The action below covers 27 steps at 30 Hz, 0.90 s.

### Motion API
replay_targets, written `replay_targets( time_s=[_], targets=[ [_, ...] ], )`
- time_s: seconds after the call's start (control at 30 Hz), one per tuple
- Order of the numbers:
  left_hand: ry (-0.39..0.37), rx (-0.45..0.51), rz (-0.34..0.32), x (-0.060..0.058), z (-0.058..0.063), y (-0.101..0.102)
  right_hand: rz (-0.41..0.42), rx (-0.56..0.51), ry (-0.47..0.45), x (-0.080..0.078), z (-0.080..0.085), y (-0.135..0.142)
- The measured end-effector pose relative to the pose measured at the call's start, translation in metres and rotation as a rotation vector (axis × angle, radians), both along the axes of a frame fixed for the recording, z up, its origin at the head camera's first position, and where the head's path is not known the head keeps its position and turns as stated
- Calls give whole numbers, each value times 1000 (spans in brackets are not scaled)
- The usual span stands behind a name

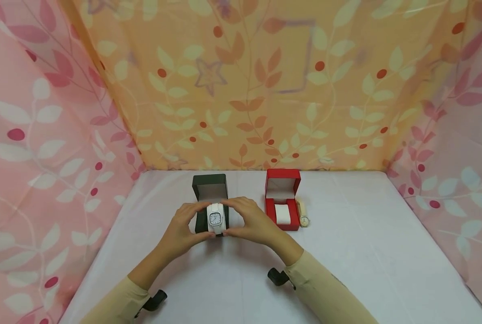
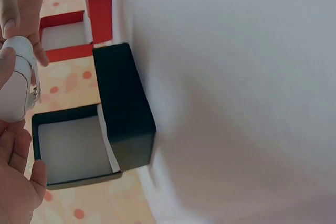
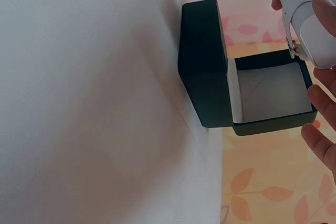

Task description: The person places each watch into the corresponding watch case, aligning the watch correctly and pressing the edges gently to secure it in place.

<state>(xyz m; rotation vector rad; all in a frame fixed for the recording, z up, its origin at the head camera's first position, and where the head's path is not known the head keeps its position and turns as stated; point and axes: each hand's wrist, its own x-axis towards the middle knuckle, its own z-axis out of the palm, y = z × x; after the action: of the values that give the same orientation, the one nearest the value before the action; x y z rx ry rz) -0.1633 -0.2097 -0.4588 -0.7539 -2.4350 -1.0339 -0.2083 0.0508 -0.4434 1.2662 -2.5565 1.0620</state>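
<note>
On table — two boxes (image 1: 210, 191) | two watches | both hands (image 1: 218, 222) pinching white watch (image 1: 216, 218)

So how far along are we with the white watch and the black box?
Done: the black box stands open, as does the red box. In hand: both hands, left hand and right hand, hold the white watch above the black box. Left: the watch is not yet seated inside; a second watch lies beside the red box.

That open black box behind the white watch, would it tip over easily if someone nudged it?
Probably somewhat. The black box stands with its lid raised upright, so a push from the front might rock it backward. It looks empty in the wrist views, so likely light and apt to slide on the smooth white tablecloth. Its walls look stiff, not floppy.
</note>
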Motion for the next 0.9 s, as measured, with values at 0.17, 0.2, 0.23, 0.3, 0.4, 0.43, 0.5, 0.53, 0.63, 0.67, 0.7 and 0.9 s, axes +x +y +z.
replay_targets(
  time_s=[0.17,0.2,0.23,0.3,0.4,0.43,0.5,0.53,0.63,0.67,0.7,0.9],
  targets=[
    [-7,-26,12,-7,-2,-6,-13,18,-36,-5,-2,-6],
    [-12,-31,16,-9,-3,-7,-16,19,-33,-6,-2,-7],
    [-19,-34,20,-10,-3,-8,-21,20,-28,-8,-3,-9],
    [-37,-41,31,-13,-3,-10,-31,25,-13,-10,-3,-12],
    [-63,-43,43,-17,-3,-12,-44,34,-1,-14,-5,-17],
    [-73,-39,44,-18,-3,-13,-51,41,-1,-16,-6,-18],
    [-88,-39,46,-21,-4,-13,-62,52,-5,-19,-8,-20],
    [-94,-40,47,-22,-5,-13,-69,59,-8,-21,-10,-21],
    [-118,-48,56,-27,-7,-14,-81,71,-15,-25,-14,-23],
    [-127,-52,60,-28,-8,-14,-85,74,-16,-26,-15,-24],
    [-141,-53,64,-29,-8,-15,-90,78,-19,-28,-16,-24],
    [-188,-73,75,-35,-11,-18,-107,105,-30,-32,-19,-29]
  ],
)
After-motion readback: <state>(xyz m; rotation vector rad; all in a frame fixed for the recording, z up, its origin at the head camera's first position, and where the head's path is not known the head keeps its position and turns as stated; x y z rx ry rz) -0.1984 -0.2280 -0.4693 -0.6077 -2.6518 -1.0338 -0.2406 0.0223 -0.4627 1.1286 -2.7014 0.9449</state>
